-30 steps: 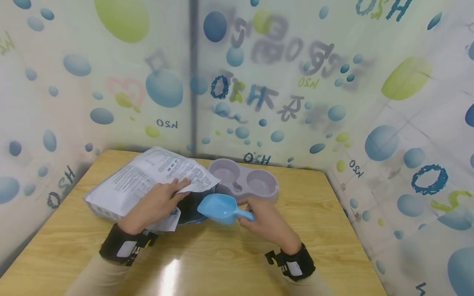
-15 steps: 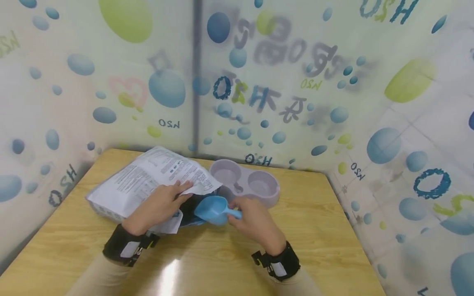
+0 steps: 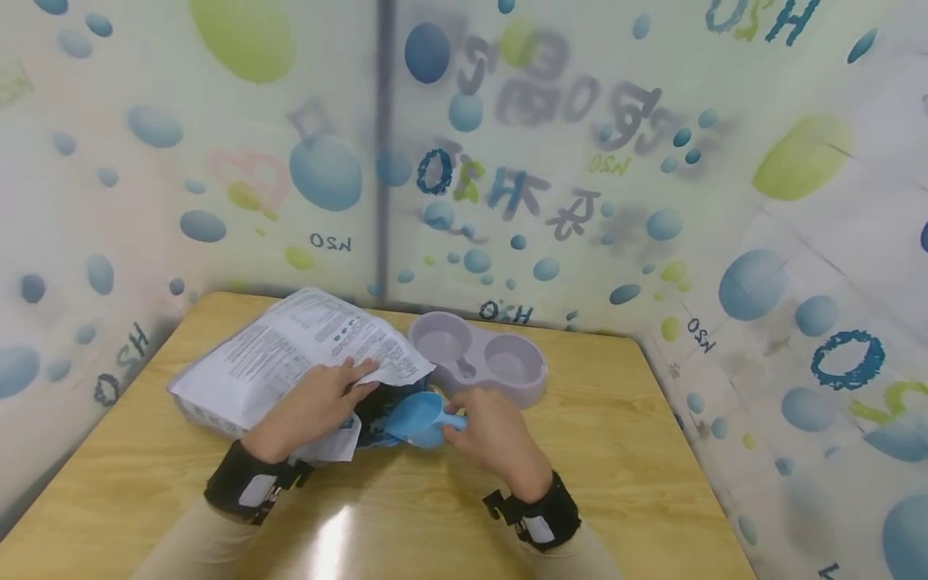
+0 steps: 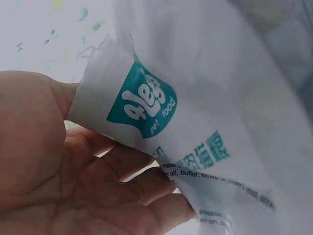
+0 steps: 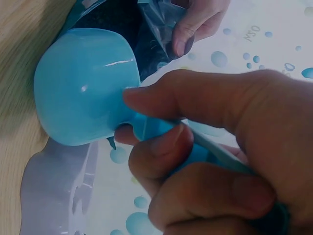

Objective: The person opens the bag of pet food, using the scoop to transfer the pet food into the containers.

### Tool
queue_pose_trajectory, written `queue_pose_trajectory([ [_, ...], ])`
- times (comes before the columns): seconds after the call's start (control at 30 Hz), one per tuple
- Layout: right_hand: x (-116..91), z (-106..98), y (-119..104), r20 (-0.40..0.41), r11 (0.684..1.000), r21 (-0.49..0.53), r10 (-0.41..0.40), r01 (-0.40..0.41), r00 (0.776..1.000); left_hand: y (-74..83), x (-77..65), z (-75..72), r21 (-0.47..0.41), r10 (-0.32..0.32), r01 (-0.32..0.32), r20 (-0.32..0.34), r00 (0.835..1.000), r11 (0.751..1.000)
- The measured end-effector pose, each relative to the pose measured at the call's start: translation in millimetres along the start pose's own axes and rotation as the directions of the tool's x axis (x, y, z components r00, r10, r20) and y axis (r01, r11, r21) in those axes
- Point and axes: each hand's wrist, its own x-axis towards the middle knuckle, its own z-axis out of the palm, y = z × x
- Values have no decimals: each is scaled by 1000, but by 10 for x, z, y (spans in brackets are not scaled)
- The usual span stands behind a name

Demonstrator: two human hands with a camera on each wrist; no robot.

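Note:
A white printed pet food bag (image 3: 290,338) lies on the table at the left, its dark mouth facing right. My left hand (image 3: 319,407) holds the edge of that mouth, the upper flap lifted. In the left wrist view, the bag's edge (image 4: 98,93) runs between thumb and fingers, beside a teal label. My right hand (image 3: 496,439) grips a light blue scoop (image 3: 420,419) by its handle. The scoop's front lip is at the bag's mouth, overlapping the dark inside. In the right wrist view, fingers curl round the handle and the scoop's rounded underside (image 5: 88,88) shows. The bag's contents are hidden.
Behind the scoop stands a grey-lilac double pet bowl (image 3: 474,338), near the back edge of the wooden table (image 3: 602,459). Patterned curtain-like walls (image 3: 551,161) enclose the table at the back and both sides.
My right hand has moved left with the scoop, bringing its lip into the bag's mouth. The left hand stays on the bag's edge, almost unmoved.

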Motion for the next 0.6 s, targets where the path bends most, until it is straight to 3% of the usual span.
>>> queue_pose_trajectory([
  [0.6,84,104,-114,2,999,1,43,-43,999,19,-10,-37,-54,-37,38,26,999,998],
])
